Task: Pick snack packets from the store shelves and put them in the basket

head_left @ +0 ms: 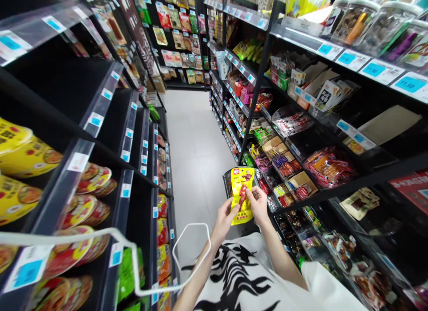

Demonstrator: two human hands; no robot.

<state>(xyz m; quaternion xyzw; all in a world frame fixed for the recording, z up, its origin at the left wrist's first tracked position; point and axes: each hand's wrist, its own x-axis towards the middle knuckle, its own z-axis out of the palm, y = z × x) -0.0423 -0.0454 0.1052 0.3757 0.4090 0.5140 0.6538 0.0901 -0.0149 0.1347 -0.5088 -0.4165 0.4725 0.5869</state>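
Observation:
A yellow snack packet point(246, 216) with red food printed on its front is held upright before my chest, over the aisle floor. My left hand point(226, 216) grips its left edge, thumb lying across the front. On the opposite edge, my right hand point(258, 204) pinches the packet between thumb and fingers. Behind the packet, a dark tray-like edge point(228, 182) shows at the foot of the right shelving. A white cable point(135, 257) loops across the lower left, close to my left forearm.
Shelves on the left hold instant noodle cups point(95, 177) and yellow noodle tubs point(26, 150). To the right, racks carry bagged snacks point(329, 166), small boxes and plastic jars point(356, 19). The grey floor point(189, 124) runs to a wall of hanging packets point(179, 17).

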